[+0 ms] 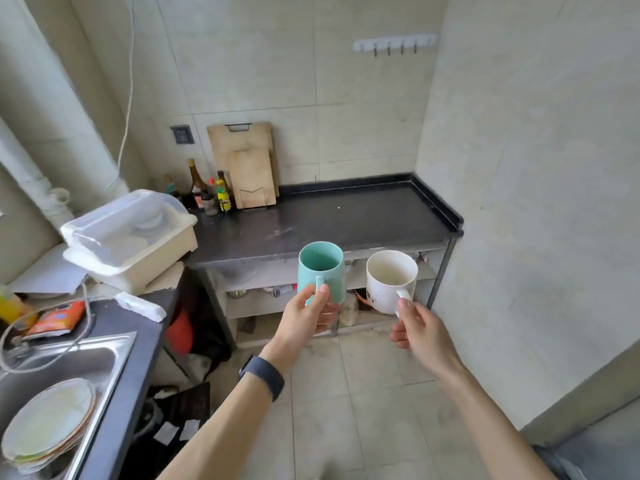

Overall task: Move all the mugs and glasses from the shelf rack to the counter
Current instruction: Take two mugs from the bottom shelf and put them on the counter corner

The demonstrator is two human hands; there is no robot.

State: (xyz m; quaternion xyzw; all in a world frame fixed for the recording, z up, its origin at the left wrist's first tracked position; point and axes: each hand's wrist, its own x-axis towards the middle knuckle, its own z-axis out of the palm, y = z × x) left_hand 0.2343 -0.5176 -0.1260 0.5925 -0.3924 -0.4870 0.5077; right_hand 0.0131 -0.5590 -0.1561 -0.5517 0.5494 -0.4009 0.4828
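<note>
My left hand [306, 315] grips the handle of a teal mug [320, 268] and holds it upright in the air, just in front of the dark counter [332, 220]. My right hand [420, 329] pinches the handle of a white, stained mug [389, 280], also upright and in the air, beside the teal one. Both mugs look empty. Behind and below them is the shelf rack [388, 275] under the counter, with small items on its boards partly hidden by the mugs.
Cutting boards [247, 168] and several bottles [211, 192] stand at the counter's back left. A plastic dish box [133, 237] sits to the left. A steel sink [62, 375] with stacked plates [48, 420] is at lower left. A tiled wall closes the right side.
</note>
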